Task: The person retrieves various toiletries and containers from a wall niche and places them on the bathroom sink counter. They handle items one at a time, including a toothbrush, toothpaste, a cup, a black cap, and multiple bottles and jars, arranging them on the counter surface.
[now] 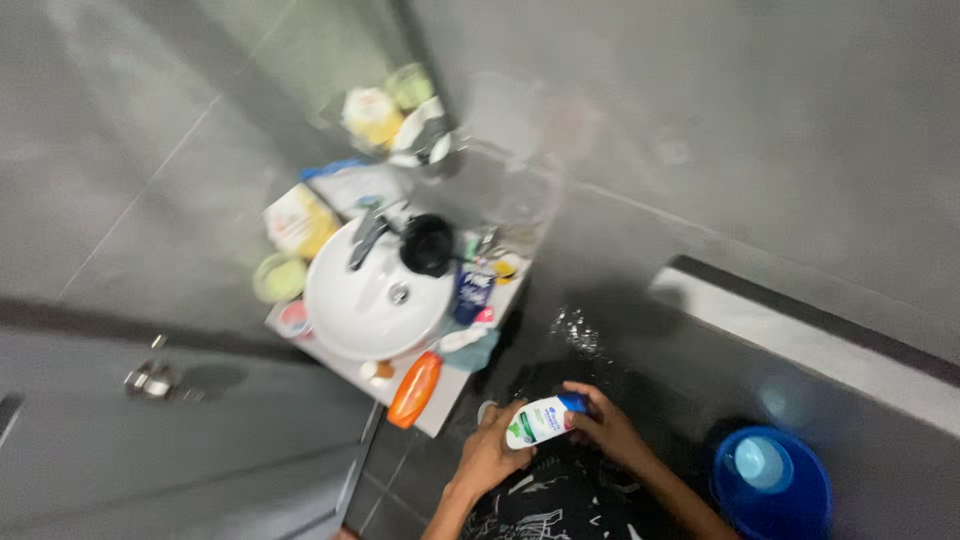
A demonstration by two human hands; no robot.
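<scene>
Head view looks down on one white plastic bottle with a blue cap [543,419], held low in the frame above a dark wet floor [590,330]. The left hand [493,445] wraps around the bottle's white body, while the right hand [603,422] is closed around the blue cap end, so both hands are clamped on the same bottle and close together.

Up and to the left stands one round white ceramic basin [375,295] with a metal tap [366,238], set on a pale countertop [440,405]. One orange plastic bottle [414,390] lies on the counter's near edge, just beside the basin. One black round cup-like object [428,244] sits at the basin's far rim, and one dark blue tube [472,290] stands by its right side. Further small containers crowd the counter, too blurred to count, and repeat in a wall mirror [400,110] above.

One round blue plastic bucket [770,482] stands on the floor to the right, well apart from the hands. Nothing lies between the hands and the counter.
</scene>
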